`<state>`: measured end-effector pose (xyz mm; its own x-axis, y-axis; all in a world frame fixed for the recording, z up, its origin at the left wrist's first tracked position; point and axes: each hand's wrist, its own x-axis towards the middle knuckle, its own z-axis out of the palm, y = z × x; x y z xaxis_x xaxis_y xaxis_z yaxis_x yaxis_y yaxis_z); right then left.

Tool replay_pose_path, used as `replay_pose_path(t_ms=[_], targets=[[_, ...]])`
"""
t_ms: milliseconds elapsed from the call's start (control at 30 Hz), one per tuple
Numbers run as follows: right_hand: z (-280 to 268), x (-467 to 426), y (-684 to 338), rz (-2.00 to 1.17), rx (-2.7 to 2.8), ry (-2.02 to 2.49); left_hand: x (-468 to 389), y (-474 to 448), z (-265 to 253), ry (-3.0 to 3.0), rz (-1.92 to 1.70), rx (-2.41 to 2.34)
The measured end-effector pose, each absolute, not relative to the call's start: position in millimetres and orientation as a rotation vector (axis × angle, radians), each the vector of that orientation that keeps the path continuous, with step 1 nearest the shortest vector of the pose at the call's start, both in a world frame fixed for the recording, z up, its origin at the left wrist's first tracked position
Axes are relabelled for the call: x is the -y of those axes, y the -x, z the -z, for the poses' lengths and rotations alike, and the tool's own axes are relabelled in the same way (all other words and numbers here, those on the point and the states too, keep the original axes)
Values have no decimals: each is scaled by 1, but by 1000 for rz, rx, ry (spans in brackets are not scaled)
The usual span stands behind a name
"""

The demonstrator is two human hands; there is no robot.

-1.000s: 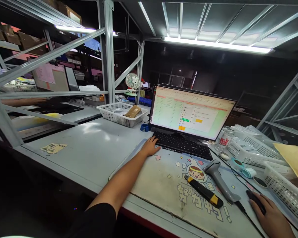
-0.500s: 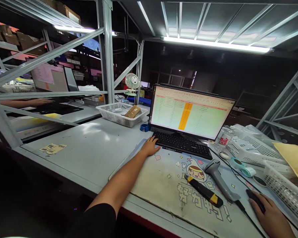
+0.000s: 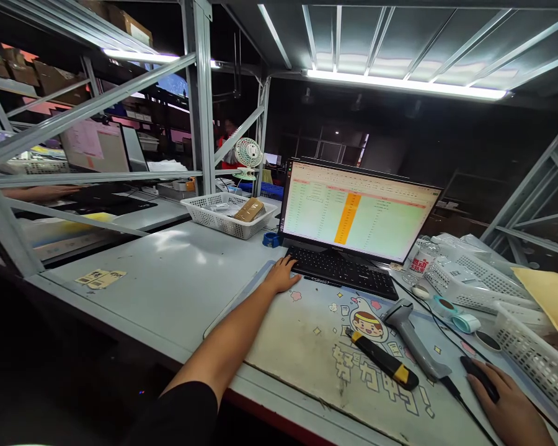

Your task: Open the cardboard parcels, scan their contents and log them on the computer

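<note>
My left hand (image 3: pixel 283 275) rests at the left end of the black keyboard (image 3: pixel 344 271), its fingers stretched out over the keys. At the lower right, my right hand (image 3: pixel 516 402) lies over a black computer mouse (image 3: pixel 480 378), the fingers curved round it. Behind the keyboard stands a monitor (image 3: pixel 384 214) showing a spreadsheet with an orange column. Between my hands, a grey barcode scanner (image 3: pixel 416 341) and a black-and-yellow utility knife (image 3: pixel 384 359) lie on the printed desk mat (image 3: pixel 292 347).
A white basket (image 3: pixel 204 214) with a brown package stands left of the monitor, near a blue tape roll (image 3: pixel 270 240). White baskets (image 3: pixel 534 347), a bottle (image 3: pixel 420 260) and tape rolls (image 3: pixel 465 322) crowd the right. Metal posts (image 3: pixel 203 99) divide off a neighbouring desk, where another person's arm shows.
Both my hands stay where they were, on the keyboard and the mouse. In the background, a person has come into view behind the small fan.
</note>
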<state>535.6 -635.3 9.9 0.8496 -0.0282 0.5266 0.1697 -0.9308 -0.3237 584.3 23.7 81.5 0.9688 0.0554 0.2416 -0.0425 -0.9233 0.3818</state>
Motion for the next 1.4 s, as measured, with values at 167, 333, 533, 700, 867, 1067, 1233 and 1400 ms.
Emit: replay_pose_path(t_ms=[167,333,533,700,867,1067,1233,1400], targets=[[-8,638,-535,743,109,2681,-24,-584,-81,-2721,-357,-9],[-6,638,-539,810,140,2649,-24,-586,-80,-2727,-385,-5],[-19,623,-526,810,111,2730,-24,-589,-79,-2751,-417,18],[-31,609,-513,803,30,2791,-27,-597,-76,-2776,-411,27],[-35,602,-506,799,-162,2839,-29,-601,-73,-2797,-410,26],[-39,600,-502,824,-221,2862,-26,-597,-77,-2826,-397,9],[-45,598,-499,756,-292,2883,-24,-596,-80,-2825,-400,2],[-46,595,-498,786,-277,2872,-25,-596,-79,-2810,-413,8]])
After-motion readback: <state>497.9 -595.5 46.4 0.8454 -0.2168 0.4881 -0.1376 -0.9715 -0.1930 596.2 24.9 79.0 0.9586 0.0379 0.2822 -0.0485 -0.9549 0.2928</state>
